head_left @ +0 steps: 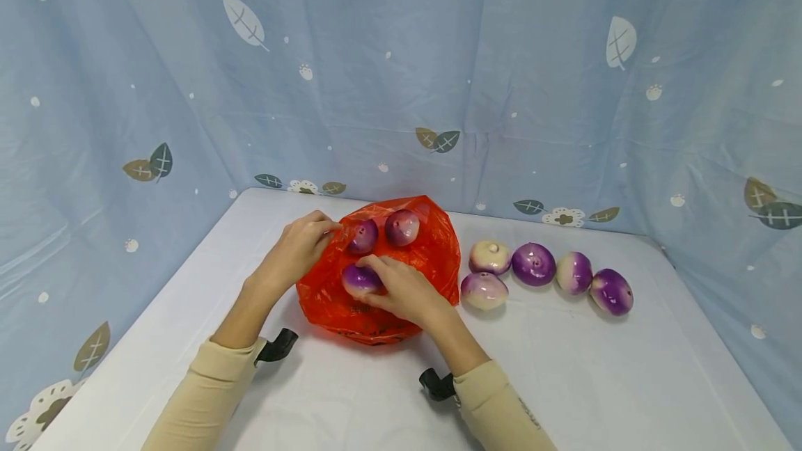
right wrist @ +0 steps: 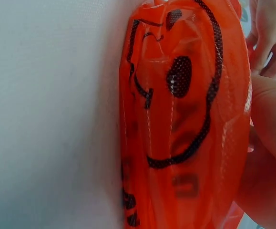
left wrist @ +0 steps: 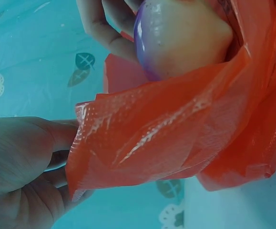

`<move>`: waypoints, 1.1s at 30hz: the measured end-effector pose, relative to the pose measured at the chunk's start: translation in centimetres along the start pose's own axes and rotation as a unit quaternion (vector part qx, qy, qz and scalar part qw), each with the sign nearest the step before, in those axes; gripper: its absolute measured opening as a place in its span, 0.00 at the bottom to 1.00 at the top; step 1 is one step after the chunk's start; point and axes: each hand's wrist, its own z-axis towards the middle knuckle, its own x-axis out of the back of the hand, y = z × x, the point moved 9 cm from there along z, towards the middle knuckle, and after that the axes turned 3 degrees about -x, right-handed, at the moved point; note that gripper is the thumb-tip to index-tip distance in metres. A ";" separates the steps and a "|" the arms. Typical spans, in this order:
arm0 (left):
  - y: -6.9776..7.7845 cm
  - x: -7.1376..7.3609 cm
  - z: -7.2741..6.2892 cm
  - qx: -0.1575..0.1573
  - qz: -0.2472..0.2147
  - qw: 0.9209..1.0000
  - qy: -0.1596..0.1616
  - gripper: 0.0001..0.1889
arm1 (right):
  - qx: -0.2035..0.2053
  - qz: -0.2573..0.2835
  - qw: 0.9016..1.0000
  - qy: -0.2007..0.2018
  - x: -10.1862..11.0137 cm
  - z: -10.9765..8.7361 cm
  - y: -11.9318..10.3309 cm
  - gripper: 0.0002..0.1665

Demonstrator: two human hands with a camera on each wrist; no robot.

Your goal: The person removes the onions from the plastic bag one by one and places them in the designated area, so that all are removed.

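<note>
A red plastic bag lies spread with its mouth up, two glossy purple onions inside it. My left hand pinches the bag's left rim between thumb and fingers; the left wrist view shows that edge of film pulled out taut. With my right hand I grip a purple-and-cream onion over the bag's opening, and its pale side shows above the film in the left wrist view. The right wrist view has mostly the printed outside of the bag, which hides the held onion.
Right of the bag, several onions sit on the white table: a cream one, a pale one in front, and purple ones in a row. A blue patterned curtain stands behind the table.
</note>
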 end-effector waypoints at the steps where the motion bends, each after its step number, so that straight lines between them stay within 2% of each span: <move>1: 0.0 0.0 0.0 0.001 0.000 1.000 0.001 0.11 | -0.002 0.002 1.000 -0.001 0.1 -0.1 0.1 0.33; 8: 0.2 0.1 0.0 -0.006 0.001 1.000 0.009 0.11 | 0.000 -0.005 1.000 -0.001 0.4 -0.8 0.6 0.34; 15: 0.1 0.0 0.1 -0.006 -0.001 1.000 0.002 0.12 | -0.006 -0.014 1.000 -0.002 1.0 -1.6 1.2 0.34; 22: 0.2 0.0 0.0 -0.004 0.003 1.000 0.002 0.11 | -0.019 -0.053 0.998 -0.010 1.1 -2.4 1.4 0.35; 33: 0.3 0.1 0.0 -0.008 0.004 1.000 0.007 0.11 | -0.018 -0.062 0.998 0.011 1.7 -3.4 1.9 0.34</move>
